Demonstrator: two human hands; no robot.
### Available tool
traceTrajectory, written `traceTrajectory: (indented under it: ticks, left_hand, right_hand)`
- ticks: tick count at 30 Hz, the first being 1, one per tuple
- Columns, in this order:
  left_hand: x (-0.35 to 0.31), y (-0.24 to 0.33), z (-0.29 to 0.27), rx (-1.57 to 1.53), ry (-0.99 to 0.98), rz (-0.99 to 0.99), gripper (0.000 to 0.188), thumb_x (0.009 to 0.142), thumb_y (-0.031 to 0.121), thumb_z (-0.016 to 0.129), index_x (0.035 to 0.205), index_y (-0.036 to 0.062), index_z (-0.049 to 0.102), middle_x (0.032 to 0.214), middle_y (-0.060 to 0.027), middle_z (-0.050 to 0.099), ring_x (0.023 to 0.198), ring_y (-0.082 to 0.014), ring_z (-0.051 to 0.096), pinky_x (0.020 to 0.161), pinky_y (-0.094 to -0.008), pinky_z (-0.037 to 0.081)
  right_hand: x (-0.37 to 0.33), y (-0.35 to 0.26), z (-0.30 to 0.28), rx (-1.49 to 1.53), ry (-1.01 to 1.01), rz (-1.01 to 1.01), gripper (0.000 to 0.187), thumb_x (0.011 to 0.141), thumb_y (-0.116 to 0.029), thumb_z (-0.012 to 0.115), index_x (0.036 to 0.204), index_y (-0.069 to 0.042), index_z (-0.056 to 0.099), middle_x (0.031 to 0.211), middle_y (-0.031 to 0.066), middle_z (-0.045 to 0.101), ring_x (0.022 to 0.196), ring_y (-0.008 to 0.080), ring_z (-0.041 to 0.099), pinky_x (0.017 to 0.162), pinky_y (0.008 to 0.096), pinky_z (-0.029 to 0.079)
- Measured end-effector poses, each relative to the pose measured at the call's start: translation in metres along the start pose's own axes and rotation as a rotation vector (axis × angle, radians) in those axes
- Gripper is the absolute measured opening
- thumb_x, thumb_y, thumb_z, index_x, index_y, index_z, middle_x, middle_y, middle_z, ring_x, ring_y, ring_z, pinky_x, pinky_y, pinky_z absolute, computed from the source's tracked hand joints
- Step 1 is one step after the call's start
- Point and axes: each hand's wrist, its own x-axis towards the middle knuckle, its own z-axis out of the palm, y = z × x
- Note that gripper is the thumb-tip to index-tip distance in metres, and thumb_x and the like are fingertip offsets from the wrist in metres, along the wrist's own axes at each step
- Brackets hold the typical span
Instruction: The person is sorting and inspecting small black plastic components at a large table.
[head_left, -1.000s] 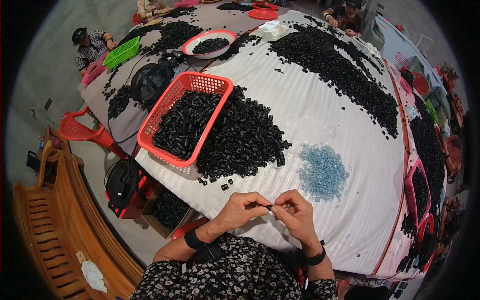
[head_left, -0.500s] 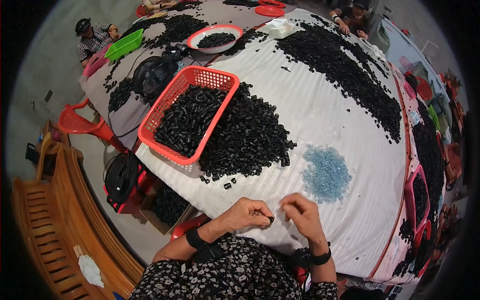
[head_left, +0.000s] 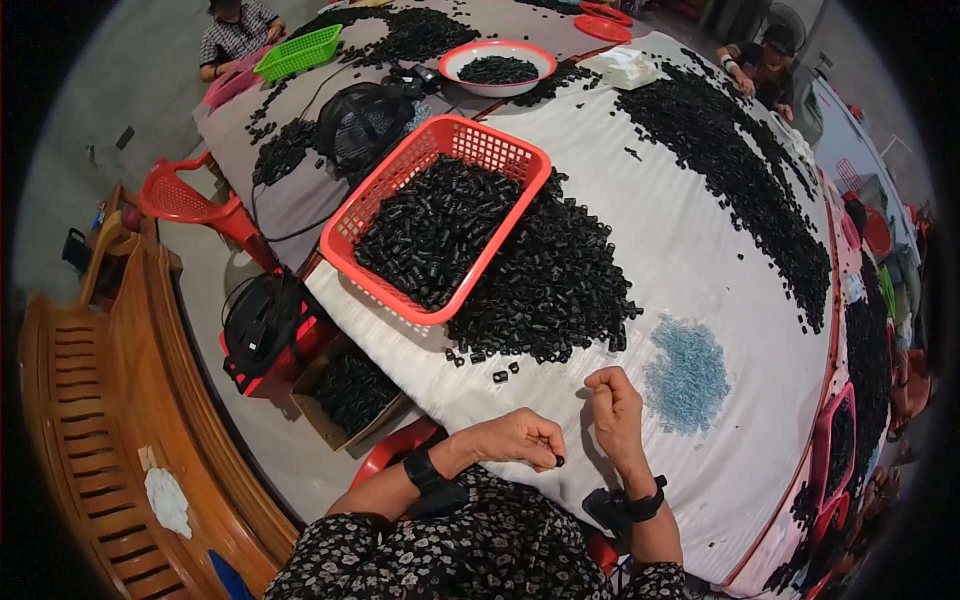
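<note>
My left hand [head_left: 518, 438] is closed in a pinch near the table's front edge. Between its thumb and forefinger sits a small black plastic part [head_left: 559, 461]. To its right and slightly farther forward, my right hand [head_left: 616, 408] is raised with its fingers curled. Whatever those fingers hold, if anything, I cannot make out. Just beyond both hands, a pile of small black parts [head_left: 560, 280] lies on the white cloth. A heap of small clear bluish pieces [head_left: 688, 375] is right of my right hand.
A red plastic basket [head_left: 345, 225] full of black parts stands at the pile's left edge. A red-rimmed basin [head_left: 548, 62] and a green basket [head_left: 300, 52] sit farther back. People work at the far sides. A wooden bench [head_left: 90, 450] stands at left, beside a cardboard box [head_left: 312, 402].
The view has swung, so the table appears shifted right. My right hand has moved away from me and its fingers have curled in. The left hand keeps its pinch on the black part.
</note>
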Motion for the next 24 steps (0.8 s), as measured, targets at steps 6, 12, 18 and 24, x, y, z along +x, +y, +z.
traceTrajectory:
  ticks: [6,12,18,24]
  left_hand:
    - [-0.001,-0.009,-0.005,0.009,-0.062,-0.008,0.015,0.083,0.005,0.066,0.095,-0.0019,0.063,0.085,-0.0003,0.062,0.077,-0.005,0.056,0.069,-0.0206,0.046]
    - [-0.001,-0.009,-0.005,0.111,-0.07,0.02,0.015,0.082,0.003,0.065,0.097,-0.0017,0.063,0.086,-0.0003,0.061,0.077,-0.0046,0.056,0.068,-0.0202,0.046]
    - [0.001,-0.007,-0.003,0.088,-0.09,-0.001,0.014,0.082,0.005,0.065,0.095,-0.0013,0.063,0.084,-0.0001,0.06,0.075,-0.0041,0.055,0.067,-0.0199,0.046]
    - [0.006,-0.018,-0.007,0.059,-0.139,0.043,0.016,0.081,0.007,0.067,0.095,-0.0001,0.06,0.083,0.0003,0.06,0.074,-0.0044,0.054,0.066,-0.0204,0.045]
  right_hand:
    - [0.012,-0.014,0.024,-0.165,-0.178,-0.188,0.012,0.085,0.001,0.047,0.095,-0.001,0.055,0.082,0.0166,0.057,0.066,0.0294,0.057,0.064,0.0342,0.047]
    - [0.023,-0.019,0.039,-0.229,-0.314,-0.345,0.012,0.079,0.004,0.047,0.086,-0.001,0.056,0.082,0.0131,0.051,0.073,0.0273,0.056,0.066,0.0333,0.046]
    - [0.033,-0.015,0.043,-0.264,-0.411,-0.289,0.01,0.081,0.001,0.046,0.085,-0.001,0.055,0.078,0.0152,0.057,0.069,0.0329,0.058,0.063,0.0379,0.047]
    - [0.044,-0.027,0.057,-0.267,-0.469,-0.461,0.014,0.083,-0.003,0.054,0.095,-0.004,0.06,0.077,0.011,0.058,0.067,0.0253,0.059,0.061,0.0319,0.047]
